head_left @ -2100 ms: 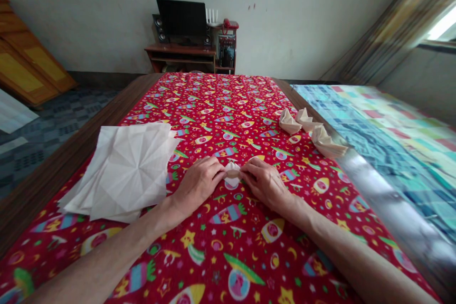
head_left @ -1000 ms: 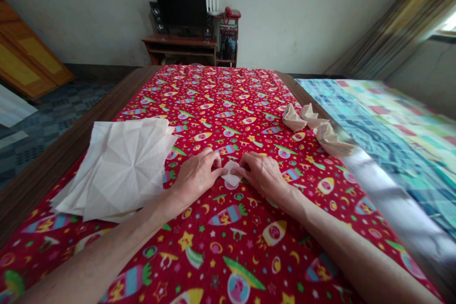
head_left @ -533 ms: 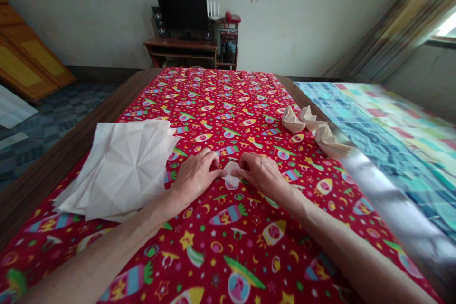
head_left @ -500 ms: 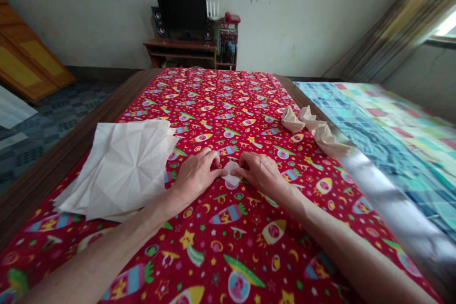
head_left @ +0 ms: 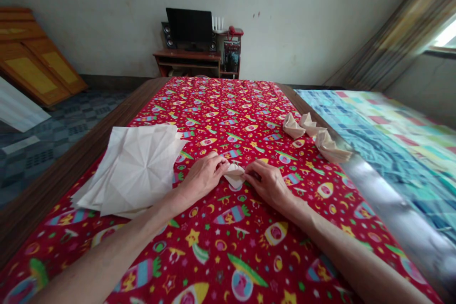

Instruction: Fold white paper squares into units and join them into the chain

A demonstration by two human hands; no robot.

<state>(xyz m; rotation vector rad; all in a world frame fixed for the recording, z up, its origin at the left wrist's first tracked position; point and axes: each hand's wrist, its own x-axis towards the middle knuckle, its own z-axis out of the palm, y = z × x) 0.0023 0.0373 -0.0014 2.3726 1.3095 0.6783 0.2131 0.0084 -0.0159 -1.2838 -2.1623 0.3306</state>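
Note:
A small folded piece of white paper (head_left: pixel 235 178) is held just over the red patterned cloth (head_left: pixel 221 242). My left hand (head_left: pixel 207 171) pinches its left side, fingers curled. On the opposite side, my right hand (head_left: pixel 265 178) grips the right edge between thumb and fingers. Left of my hands lies a loose stack of creased white paper sheets (head_left: pixel 142 166), the top one with fold lines spreading from its centre. Several folded paper pieces (head_left: pixel 309 126) with pointed tips stand at the right edge of the cloth. My fingers hide parts of the held paper.
The cloth lies over a table with dark wooden edges (head_left: pixel 117 113). A bed with a checked blue cover (head_left: pixel 370 137) adjoins on the right. At the far end a desk (head_left: pixel 188 58) carries a monitor (head_left: pixel 189 29). A wooden cabinet (head_left: pixel 39 61) stands far left.
The paper between my hands now shows a flatter, more spread shape, and my right hand has moved slightly to its edge. The view has shifted, so the surroundings sit lower and further right.

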